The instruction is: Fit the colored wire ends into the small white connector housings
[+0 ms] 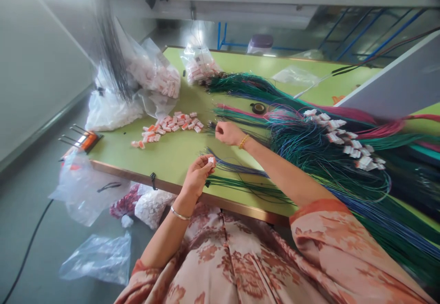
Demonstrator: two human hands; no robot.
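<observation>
Between the thumb and fingers of my left hand (199, 172) is a small white plastic connector (211, 160), held just over the table's front edge. My right hand (229, 134) is closed in a pinch farther back, at the ends of a bundle of dark wires (211, 125); what its fingertips hold is hidden. Between and below the hands lie blue wires (233, 166) and green wires (240, 185), their ends toward the left. A loose pile of white-and-orange connectors (175, 124) spreads on the green table (165, 150), left of my right hand.
Bags of connectors (161, 77) stand at the back left. A big tangle of wires (299, 143) with white connectors (354, 143) covers the right side. Black tape (258, 107) lies behind my right hand. An orange fixture with metal pins (84, 141) sits at the left corner.
</observation>
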